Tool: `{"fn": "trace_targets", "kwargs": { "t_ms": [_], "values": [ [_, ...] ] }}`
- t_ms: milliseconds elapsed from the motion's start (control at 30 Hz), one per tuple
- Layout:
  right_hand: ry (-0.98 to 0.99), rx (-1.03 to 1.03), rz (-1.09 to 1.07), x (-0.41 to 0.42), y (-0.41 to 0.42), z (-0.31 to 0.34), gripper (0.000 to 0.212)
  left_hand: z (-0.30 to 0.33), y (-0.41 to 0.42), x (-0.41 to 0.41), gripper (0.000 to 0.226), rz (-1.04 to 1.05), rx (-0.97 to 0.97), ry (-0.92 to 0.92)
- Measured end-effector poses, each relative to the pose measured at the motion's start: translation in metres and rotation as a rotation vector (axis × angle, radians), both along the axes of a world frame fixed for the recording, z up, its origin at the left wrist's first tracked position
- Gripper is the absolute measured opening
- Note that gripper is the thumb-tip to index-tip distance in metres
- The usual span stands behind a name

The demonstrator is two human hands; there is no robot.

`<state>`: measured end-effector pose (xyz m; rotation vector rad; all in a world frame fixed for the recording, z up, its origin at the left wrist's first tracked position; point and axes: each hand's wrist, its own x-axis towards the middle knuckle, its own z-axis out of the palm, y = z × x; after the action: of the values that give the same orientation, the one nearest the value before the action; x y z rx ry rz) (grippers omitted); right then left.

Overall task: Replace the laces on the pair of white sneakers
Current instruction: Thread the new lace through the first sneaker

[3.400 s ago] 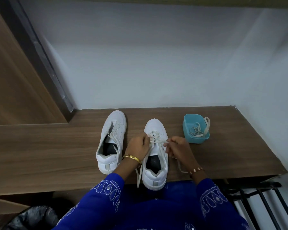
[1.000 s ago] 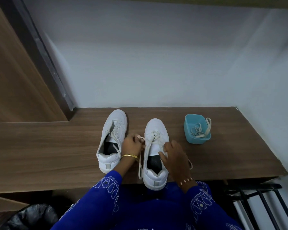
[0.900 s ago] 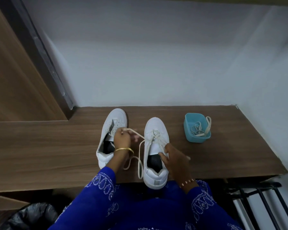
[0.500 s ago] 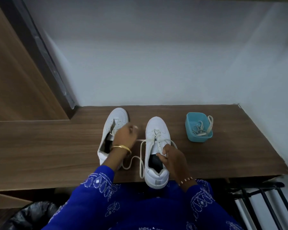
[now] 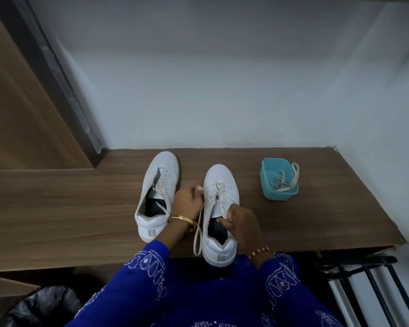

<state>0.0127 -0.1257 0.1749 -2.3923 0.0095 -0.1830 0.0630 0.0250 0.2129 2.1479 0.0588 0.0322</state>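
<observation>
Currently my left hand (image 5: 186,202) is pinching the cream flat lace (image 5: 198,234) beside the right-hand white leather sneaker (image 5: 220,215) on the brown wooden shelf (image 5: 80,208), while my right hand (image 5: 242,220) is gripping its tongue with curled fingers.

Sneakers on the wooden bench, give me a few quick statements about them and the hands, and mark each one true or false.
1. The left hand pinches a lace of the right sneaker. True.
2. The right hand rests in the blue tub. False: it holds the right sneaker at its opening.
3. The blue tub holds loose laces. True.
4. The left sneaker lies on its side. False: it stands upright.
5. Both sneakers point toward the wall. True.
</observation>
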Motion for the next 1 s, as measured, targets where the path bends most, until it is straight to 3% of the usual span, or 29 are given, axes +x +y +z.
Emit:
{"fn": "trace_targets", "kwargs": {
  "t_ms": [100,133,167,233,300,400,500,633,700,800,900,1000],
  "values": [
    [0.009,0.013,0.007,0.002,-0.001,0.0,0.036,0.031,0.013,0.011,0.025,0.261,-0.932,0.156],
    [0.014,0.019,0.007,0.003,-0.001,-0.001,0.036,0.04,0.021,0.016,0.026,0.325,-1.084,0.135],
    [0.013,0.024,0.006,0.003,-0.002,-0.002,0.037,0.047,0.029,0.021,0.026,0.383,-1.117,0.088],
    [0.002,0.027,-0.005,0.004,-0.002,-0.003,0.043,0.053,0.044,0.03,0.027,0.456,-0.989,-0.004],
    [-0.004,0.028,-0.017,0.004,-0.002,-0.004,0.048,0.05,0.047,0.031,0.026,0.413,-0.744,-0.016],
    [0.009,0.042,-0.031,0.004,-0.002,-0.003,0.049,0.035,0.037,0.019,0.009,0.228,-0.355,-0.065],
    [0.025,0.059,-0.046,0.003,-0.003,-0.001,0.047,0.012,0.026,0.008,0.024,-0.015,0.052,-0.218],
    [0.068,0.061,-0.057,0.004,-0.004,0.001,0.046,-0.01,0.006,-0.004,0.03,-0.356,0.471,-0.188],
    [0.084,0.06,-0.056,0.004,-0.003,0.002,0.045,-0.013,0.003,-0.005,0.028,-0.32,0.48,-0.137],
    [0.086,0.058,-0.056,0.004,-0.003,0.003,0.045,-0.011,0.007,-0.002,0.017,-0.132,0.288,-0.126],
    [0.083,0.075,-0.056,0.004,-0.002,0.003,0.045,-0.004,0.018,0.003,0.013,0.099,-0.048,-0.037],
    [0.085,0.077,-0.061,0.004,-0.002,0.003,0.046,-0.006,0.019,0.001,0.025,0.181,-0.403,0.06]
  ]
}}
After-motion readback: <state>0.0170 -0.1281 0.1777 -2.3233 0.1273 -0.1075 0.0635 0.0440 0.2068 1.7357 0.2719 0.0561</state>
